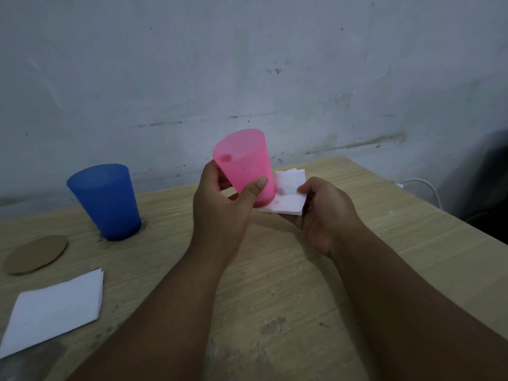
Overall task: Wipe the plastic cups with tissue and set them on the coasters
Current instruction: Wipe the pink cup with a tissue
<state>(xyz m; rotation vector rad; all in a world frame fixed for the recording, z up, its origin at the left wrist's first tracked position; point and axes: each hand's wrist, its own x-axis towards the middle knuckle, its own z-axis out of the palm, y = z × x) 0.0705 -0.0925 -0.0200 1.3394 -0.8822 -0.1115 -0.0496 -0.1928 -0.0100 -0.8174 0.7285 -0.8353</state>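
My left hand [220, 204] grips a pink plastic cup [244, 160] above the table, thumb across its lower wall, mouth tilted up and to the left. My right hand [321, 210] holds a folded white tissue [291, 188] against the cup's base and right side. A blue plastic cup [107, 202] stands upright on the table at the left; I cannot tell whether a coaster lies under it. A round brown coaster [35, 254] lies bare just in front and to the left of it.
A second folded white tissue [52, 309] lies at the near left of the wooden table [275, 284]. A grey wall runs behind the table. A white cable [420, 185] hangs past the table's right edge.
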